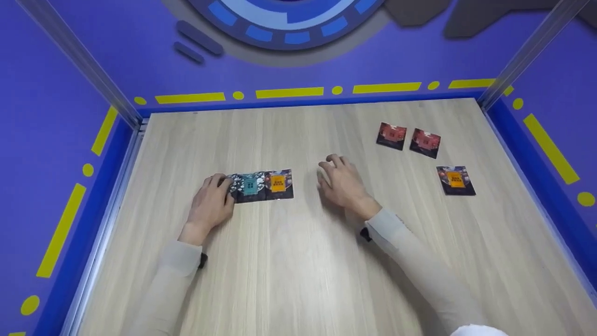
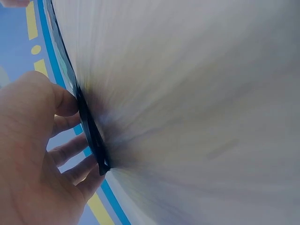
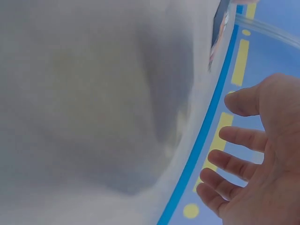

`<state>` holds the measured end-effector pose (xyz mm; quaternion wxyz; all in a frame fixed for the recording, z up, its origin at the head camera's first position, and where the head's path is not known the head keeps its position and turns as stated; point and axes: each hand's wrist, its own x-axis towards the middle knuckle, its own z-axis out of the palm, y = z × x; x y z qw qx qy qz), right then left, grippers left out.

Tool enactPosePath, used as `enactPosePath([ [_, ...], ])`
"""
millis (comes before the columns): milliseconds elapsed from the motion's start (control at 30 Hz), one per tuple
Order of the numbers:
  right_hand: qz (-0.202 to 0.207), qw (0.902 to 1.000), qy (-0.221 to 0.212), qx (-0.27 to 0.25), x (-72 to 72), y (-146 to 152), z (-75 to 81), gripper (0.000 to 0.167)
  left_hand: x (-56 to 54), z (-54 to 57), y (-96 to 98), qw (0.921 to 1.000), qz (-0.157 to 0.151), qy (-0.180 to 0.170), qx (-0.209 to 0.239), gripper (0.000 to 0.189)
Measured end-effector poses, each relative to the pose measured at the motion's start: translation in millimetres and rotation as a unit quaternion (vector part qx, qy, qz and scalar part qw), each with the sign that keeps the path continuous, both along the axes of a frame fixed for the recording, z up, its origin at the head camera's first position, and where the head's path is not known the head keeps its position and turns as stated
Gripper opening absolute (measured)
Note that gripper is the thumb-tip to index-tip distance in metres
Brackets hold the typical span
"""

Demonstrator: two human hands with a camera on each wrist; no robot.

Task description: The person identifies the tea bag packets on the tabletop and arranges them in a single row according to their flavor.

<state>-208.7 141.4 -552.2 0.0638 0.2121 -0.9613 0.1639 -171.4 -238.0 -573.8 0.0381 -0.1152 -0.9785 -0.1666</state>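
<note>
Three flat square sachets lie side by side in a row on the table. An orange-labelled sachet (image 1: 278,185) is at the right end, and a teal-labelled sachet (image 1: 250,185) is beside it. My left hand (image 1: 211,201) covers most of the leftmost sachet (image 1: 232,180). In the left wrist view, the thumb and fingers of my left hand (image 2: 40,145) grip a dark sachet (image 2: 92,133) at its edges, low at the tabletop. My right hand (image 1: 343,184) hovers over the table right of the row, holding nothing. Its fingers are spread and loosely bent in the right wrist view.
Two red-labelled sachets (image 1: 392,136) (image 1: 425,143) lie at the back right. Nearer and further right is another orange-labelled sachet (image 1: 455,180). Blue panels (image 1: 298,70) with yellow marks rise behind and beside the wooden table (image 1: 289,261).
</note>
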Motion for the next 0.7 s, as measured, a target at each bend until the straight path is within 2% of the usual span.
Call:
enactPosePath([
  [333,-0.023,0.9993,-0.002,-0.029,0.8,54.3,-0.1,0.044,1.3,0.8,-1.7,1.0000,0.003,0.001,0.004,0.045],
  [700,-0.045,0.9985,-0.002,-0.031,2.1,124.8,0.8,0.046,1.6,0.7,-2.0,1.0000,0.001,0.006,0.000,0.044],
])
